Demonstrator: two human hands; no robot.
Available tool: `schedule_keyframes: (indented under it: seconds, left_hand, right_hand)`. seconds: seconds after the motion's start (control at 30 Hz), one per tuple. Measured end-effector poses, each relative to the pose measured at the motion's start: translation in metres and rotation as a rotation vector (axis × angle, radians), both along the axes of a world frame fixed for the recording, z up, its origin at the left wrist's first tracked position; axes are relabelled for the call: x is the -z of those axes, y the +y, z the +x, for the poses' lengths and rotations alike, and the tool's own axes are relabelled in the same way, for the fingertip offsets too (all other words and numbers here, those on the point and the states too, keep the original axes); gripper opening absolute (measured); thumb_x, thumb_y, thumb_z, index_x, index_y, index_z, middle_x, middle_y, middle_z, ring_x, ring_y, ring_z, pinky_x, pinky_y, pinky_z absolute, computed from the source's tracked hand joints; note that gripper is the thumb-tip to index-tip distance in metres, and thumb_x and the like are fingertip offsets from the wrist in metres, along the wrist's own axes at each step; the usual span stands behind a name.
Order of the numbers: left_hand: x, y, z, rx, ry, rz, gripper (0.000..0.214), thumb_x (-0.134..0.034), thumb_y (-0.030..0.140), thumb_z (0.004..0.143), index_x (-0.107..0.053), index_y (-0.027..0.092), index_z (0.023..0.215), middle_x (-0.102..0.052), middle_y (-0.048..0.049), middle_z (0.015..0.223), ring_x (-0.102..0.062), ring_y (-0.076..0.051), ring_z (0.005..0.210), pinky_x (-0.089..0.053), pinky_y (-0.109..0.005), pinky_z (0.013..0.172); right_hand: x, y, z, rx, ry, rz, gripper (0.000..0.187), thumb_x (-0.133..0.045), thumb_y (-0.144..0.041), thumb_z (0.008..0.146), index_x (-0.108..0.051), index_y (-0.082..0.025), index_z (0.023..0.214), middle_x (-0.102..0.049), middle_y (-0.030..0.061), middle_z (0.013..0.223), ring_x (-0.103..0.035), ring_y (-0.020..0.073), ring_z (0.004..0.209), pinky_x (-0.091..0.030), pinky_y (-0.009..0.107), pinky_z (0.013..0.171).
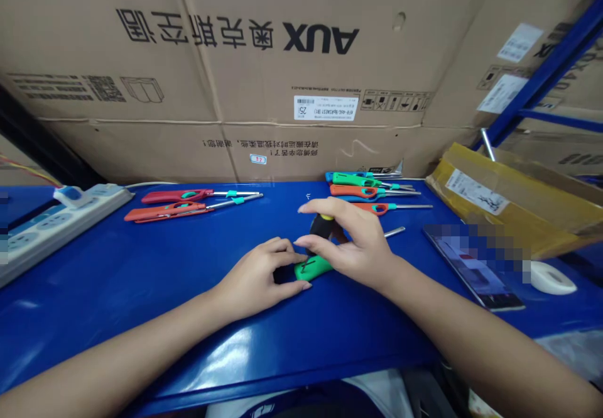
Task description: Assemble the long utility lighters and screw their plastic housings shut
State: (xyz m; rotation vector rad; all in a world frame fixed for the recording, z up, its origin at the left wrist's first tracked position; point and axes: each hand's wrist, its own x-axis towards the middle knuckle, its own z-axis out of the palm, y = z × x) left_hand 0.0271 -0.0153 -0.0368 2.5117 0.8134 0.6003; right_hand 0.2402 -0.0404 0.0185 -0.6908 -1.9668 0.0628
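A green stick lighter [311, 269] lies on the blue tabletop, its metal tube poking out to the right beyond my fingers. At its left end, my left hand [261, 273] grips the green handle between thumb and fingers. My right hand [362, 242] is closed around a stubby screwdriver [321, 226] with a black and yellow handle, held upright over the lighter. The screwdriver's tip is hidden, so I cannot tell whether it sits in a screw. Part of the lighter's body is covered by my right hand.
Two red-orange lighters [164, 212] lie at the back left, several coloured lighters [354, 190] at the back right. A white power strip [56, 223] runs along the left. On the right are a phone [471, 267], a tape roll [552, 278] and an open yellow-taped box [522, 217]. Large cartons [264, 91] stand behind.
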Motion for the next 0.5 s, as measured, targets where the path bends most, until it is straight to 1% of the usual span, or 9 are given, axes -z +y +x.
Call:
schedule_keyframes:
  seconds: [0.07,0.13,0.2,0.23,0.3,0.37,0.43,0.47,0.5]
  left_hand:
    - [0.000,0.000,0.000,-0.001,0.001,-0.004,0.033,-0.072,0.045,0.090,-0.076,0.022,0.113,-0.070,-0.0091,0.113,-0.066,-0.026,0.106,-0.055,-0.041,0.096]
    - [0.000,0.000,0.000,-0.001,-0.005,-0.011,0.030,-0.072,0.043,0.090,-0.077,0.022,0.110,-0.070,-0.0087,0.113,-0.066,-0.026,0.105,-0.056,-0.041,0.095]
    - [0.001,-0.001,0.001,-0.011,-0.016,-0.035,0.029,-0.072,0.042,0.089,-0.076,0.021,0.108,-0.071,-0.0084,0.109,-0.067,-0.026,0.101,-0.058,-0.039,0.090]
    - [0.001,-0.001,0.001,-0.019,-0.020,-0.049,0.029,-0.072,0.042,0.089,-0.075,0.020,0.107,-0.071,-0.0083,0.107,-0.068,-0.025,0.098,-0.058,-0.039,0.087]
    - [0.001,-0.001,0.001,-0.033,-0.030,-0.068,0.028,-0.073,0.041,0.088,-0.074,0.018,0.104,-0.071,-0.0079,0.105,-0.068,-0.025,0.095,-0.059,-0.038,0.084]
    - [0.000,-0.002,0.002,-0.020,-0.048,-0.063,0.026,-0.072,0.039,0.088,-0.072,0.019,0.104,-0.070,-0.0075,0.107,-0.068,-0.025,0.097,-0.059,-0.038,0.085]
    - [-0.001,-0.002,0.002,0.009,-0.070,-0.049,0.024,-0.071,0.037,0.089,-0.071,0.020,0.106,-0.070,-0.0074,0.109,-0.068,-0.026,0.103,-0.059,-0.037,0.086]
    - [-0.001,-0.002,0.002,0.020,-0.076,-0.045,0.024,-0.069,0.035,0.090,-0.070,0.020,0.108,-0.071,-0.0077,0.111,-0.067,-0.026,0.105,-0.059,-0.037,0.086]
    - [-0.001,-0.001,0.002,0.028,-0.077,-0.047,0.024,-0.069,0.033,0.090,-0.069,0.020,0.110,-0.070,-0.0080,0.114,-0.067,-0.026,0.107,-0.059,-0.036,0.087]
  right_hand:
    - [0.000,-0.001,-0.001,-0.081,-0.054,-0.101,0.041,-0.054,-0.025,0.101,-0.050,-0.022,0.142,-0.072,0.0063,0.119,-0.069,0.0130,0.085,-0.056,0.026,0.072]
    - [0.001,-0.003,-0.004,-0.173,-0.070,-0.172,0.047,-0.045,-0.022,0.103,-0.041,-0.023,0.150,-0.070,0.0070,0.121,-0.069,0.0129,0.087,-0.057,0.026,0.074]
    - [0.001,-0.004,-0.008,-0.172,-0.050,-0.120,0.037,-0.052,-0.026,0.101,-0.052,-0.023,0.139,-0.072,0.0047,0.109,-0.069,0.0131,0.084,-0.056,0.026,0.074]
    - [0.002,-0.004,-0.010,-0.135,-0.042,-0.059,0.030,-0.058,-0.029,0.099,-0.058,-0.023,0.129,-0.073,0.0031,0.100,-0.068,0.0132,0.080,-0.055,0.025,0.071]
    - [0.003,-0.006,-0.014,-0.053,-0.044,0.046,0.023,-0.066,-0.035,0.096,-0.062,-0.023,0.115,-0.072,0.0005,0.088,-0.066,0.0131,0.072,-0.052,0.024,0.063]
    - [0.003,-0.008,-0.015,-0.055,-0.052,0.057,0.026,-0.062,-0.037,0.098,-0.060,-0.023,0.119,-0.074,0.0027,0.095,-0.068,0.0139,0.077,-0.053,0.024,0.064]
    - [0.002,-0.011,-0.016,-0.130,-0.078,-0.019,0.031,-0.052,-0.031,0.102,-0.055,-0.023,0.132,-0.073,0.0069,0.116,-0.071,0.0149,0.094,-0.056,0.025,0.074]
    - [0.001,-0.012,-0.016,-0.167,-0.087,-0.057,0.033,-0.050,-0.028,0.102,-0.053,-0.023,0.135,-0.072,0.0073,0.121,-0.071,0.0150,0.100,-0.057,0.025,0.078]
    - [0.001,-0.014,-0.017,-0.191,-0.094,-0.078,0.033,-0.050,-0.027,0.102,-0.054,-0.023,0.135,-0.073,0.0066,0.119,-0.071,0.0147,0.101,-0.056,0.025,0.079]
